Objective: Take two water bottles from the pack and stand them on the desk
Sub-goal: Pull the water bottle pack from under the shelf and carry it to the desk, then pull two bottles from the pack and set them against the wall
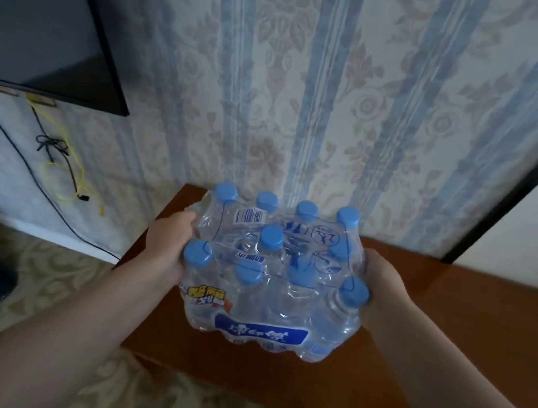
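The pack of water bottles sat on the wooden counter, toward its left end and near the patterned wall. Clear shrink film enclosed the bottles, and their blue caps showed through the top in rows. No tear or opening in the film was visible, and no bottle stood loose on the counter.

The left hand was pressed against the left side of the pack, fingers wrapped toward the far edge. The right hand was pressed against the right side, close to the near-right cap. Both grips were closed on the pack itself, one at each flank; neither held a single bottle. Whether the pack rested with its full weight on the counter or was partly lifted could not be told.

Judged from this arrangement, the step in hand was positioning or steadying the pack, ahead of any removal. Both extractions remained to be done.

The next move would call for the following:
1. Open the film at the top, probably between cap rows, where it stretches thin.
2. Keep one hand bracing the pack so that it does not slide on the polished counter.
3. Draw one bottle upward by its neck.
4. Stand it upright on the bare counter to the right of the pack.
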`<state>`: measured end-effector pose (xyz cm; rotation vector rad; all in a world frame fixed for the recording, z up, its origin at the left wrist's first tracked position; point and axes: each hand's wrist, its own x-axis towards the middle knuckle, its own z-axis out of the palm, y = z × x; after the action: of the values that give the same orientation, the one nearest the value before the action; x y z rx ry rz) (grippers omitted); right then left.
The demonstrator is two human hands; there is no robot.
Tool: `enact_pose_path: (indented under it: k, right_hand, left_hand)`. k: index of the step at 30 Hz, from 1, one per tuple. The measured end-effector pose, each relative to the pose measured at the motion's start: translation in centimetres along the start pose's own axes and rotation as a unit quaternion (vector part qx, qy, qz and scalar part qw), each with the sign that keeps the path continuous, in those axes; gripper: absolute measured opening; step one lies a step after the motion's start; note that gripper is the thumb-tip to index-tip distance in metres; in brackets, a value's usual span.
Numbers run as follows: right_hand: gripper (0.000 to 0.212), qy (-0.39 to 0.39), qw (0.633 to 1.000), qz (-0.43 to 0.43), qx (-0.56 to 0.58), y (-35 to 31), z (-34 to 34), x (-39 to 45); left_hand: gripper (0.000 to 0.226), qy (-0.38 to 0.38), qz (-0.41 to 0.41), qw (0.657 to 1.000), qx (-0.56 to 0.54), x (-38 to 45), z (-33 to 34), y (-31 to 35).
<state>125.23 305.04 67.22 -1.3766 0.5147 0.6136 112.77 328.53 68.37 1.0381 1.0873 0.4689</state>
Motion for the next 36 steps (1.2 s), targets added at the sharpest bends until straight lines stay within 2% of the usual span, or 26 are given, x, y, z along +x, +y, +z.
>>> enact_pose_path:
  k: [6, 10, 21, 23, 25, 27, 28, 29, 31, 32, 33, 34, 36]
  right_hand:
    - [0.022, 0.076, 0.997, 0.021, -0.014, 1.7, 2.1, 3.8]
    - [0.017, 0.108, 0.994, 0.008, -0.023, 2.8, 3.1, 5.1]
    - [0.022, 0.121, 0.99, 0.006, -0.072, 2.5, 3.4, 6.2]
    - [0.028, 0.134, 0.984, -0.027, -0.117, 2.6, 3.3, 6.3]
    - [0.038, 0.157, 0.959, -0.084, -0.222, 2.7, 2.9, 6.4]
    - [0.036, 0.161, 0.917, -0.14, -0.339, 2.3, 2.6, 6.4]
    - [0.029, 0.155, 0.894, -0.167, -0.386, 1.8, 2.6, 6.3]
    - [0.019, 0.151, 0.875, -0.197, -0.415, 1.2, 2.7, 6.1]
    - [0.02, 0.165, 0.857, -0.282, -0.397, -0.5, 3.3, 5.6]
    - [0.02, 0.163, 0.857, -0.327, -0.363, -1.5, 3.9, 4.9]
    - [0.018, 0.136, 0.857, -0.373, -0.329, -2.3, 4.6, 3.9]
    - [0.016, 0.09, 0.846, -0.417, -0.321, -2.9, 5.5, 2.8]
    - [0.013, -0.016, 0.781, -0.456, -0.426, -3.0, 7.3, 0.8]
  left_hand:
    - [0.011, -0.009, -0.041, 0.998, 0.044, 5.9, 2.3, -0.9]
    - [0.011, 0.012, -0.053, 0.997, 0.046, 7.9, 2.4, -2.5]
    - [0.017, -0.02, -0.067, 0.994, 0.088, 8.9, 2.9, -2.3]
    - [0.019, -0.028, -0.064, 0.993, 0.099, 8.9, 2.8, -2.5]
    - [0.022, -0.046, -0.04, 0.984, 0.166, 9.2, 2.8, -2.3]
    - [0.028, -0.072, 0.02, 0.954, 0.29, 9.7, 2.9, -1.5]
    - [0.03, -0.088, 0.058, 0.923, 0.37, 9.9, 3.0, -0.9]
    - [0.032, -0.101, 0.097, 0.877, 0.46, 9.9, 3.1, -0.1]
    - [0.037, -0.099, 0.179, 0.774, 0.599, 9.7, 3.0, 0.9]
    - [0.039, -0.09, 0.215, 0.732, 0.64, 9.3, 2.7, 1.2]
    - [0.041, -0.081, 0.242, 0.706, 0.661, 8.9, 2.3, 1.4]
    - [0.041, -0.071, 0.267, 0.696, 0.663, 8.3, 2.0, 1.5]
    - [0.036, -0.058, 0.335, 0.707, 0.621, 7.1, 1.4, 1.5]
